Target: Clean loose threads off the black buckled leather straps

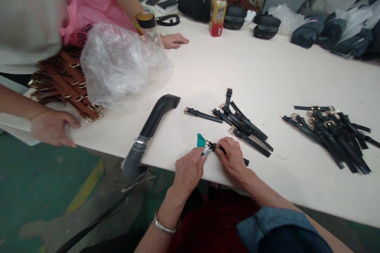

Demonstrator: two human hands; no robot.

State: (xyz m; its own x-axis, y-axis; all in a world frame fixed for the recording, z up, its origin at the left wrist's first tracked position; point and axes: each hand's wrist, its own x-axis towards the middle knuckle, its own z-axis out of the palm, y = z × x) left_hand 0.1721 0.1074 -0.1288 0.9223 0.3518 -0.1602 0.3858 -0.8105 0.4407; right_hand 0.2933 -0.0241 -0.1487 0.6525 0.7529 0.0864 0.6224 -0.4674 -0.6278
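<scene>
Black strap [213, 147] lies at the table's [282, 67] near edge, within easy reach, buckle toward your left. Your right hand [233, 160] pinches it just behind the buckle, thumb and fingers closed, presumably to steady it. Your left hand [190, 168] has its fingers closed around a small pale tool [206, 151] at the buckle end; your grip hides most of it, so its type is uncertain. A green scrap [201, 140] shows beside the buckle. Loose straps [251, 141] lie just beyond, probably for quick pick-up; the bigger heap [329, 134] sits well apart to the right, likely to avoid mixing.
</scene>
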